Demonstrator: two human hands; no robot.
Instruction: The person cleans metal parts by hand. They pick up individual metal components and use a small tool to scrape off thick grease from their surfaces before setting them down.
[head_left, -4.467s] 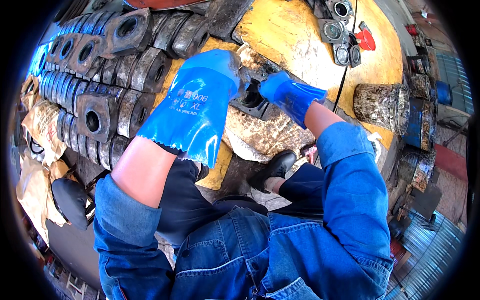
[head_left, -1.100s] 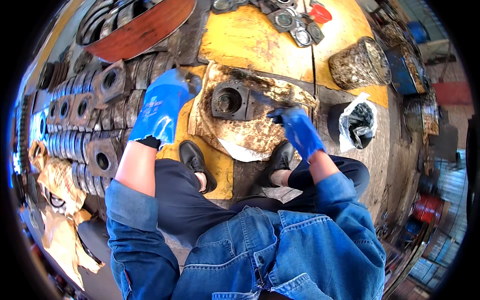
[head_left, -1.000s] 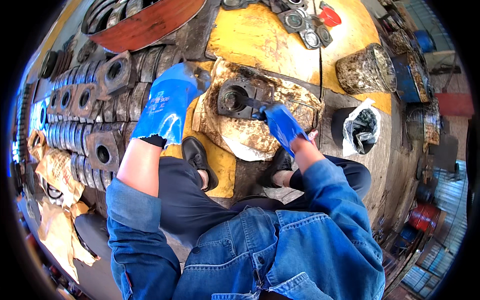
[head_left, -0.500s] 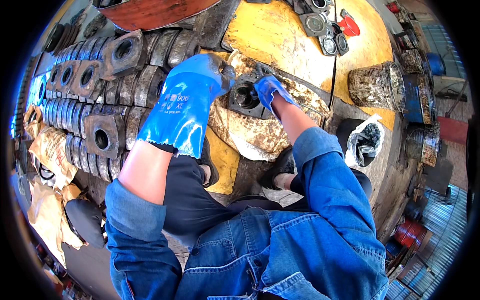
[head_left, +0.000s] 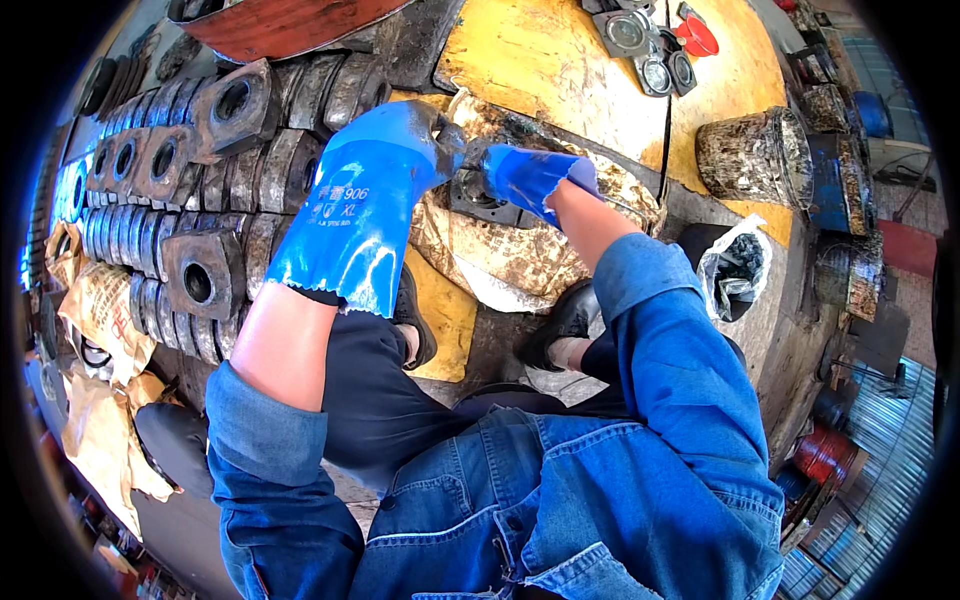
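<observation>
Both my hands wear blue rubber gloves with blackened fingers. My left hand (head_left: 436, 148), in a long cuffed glove, is curled closed at the far-left side of a dark, greasy metal block (head_left: 482, 208). My right hand (head_left: 515, 172) is closed too, its fingertips meeting the left hand's fingers just above the block. Whatever sits between them is too dark and covered to name. The block lies flat on a stained, crumpled sack (head_left: 500, 258) in front of my feet. My gloves cover most of its round hole.
Rows of stacked metal blocks with round holes (head_left: 200, 282) stand at left. Paper bags (head_left: 105, 315) lie beside them. To the right are a grimy bucket (head_left: 745, 160) and a bag-lined bin (head_left: 735, 268). Round-windowed parts (head_left: 655, 75) and a red funnel (head_left: 697, 36) lie on yellow boards (head_left: 560, 60).
My right hand has moved left from the block's hole to meet my left hand, now covering the hole. The left hand has barely moved, and the view has shifted slightly.
</observation>
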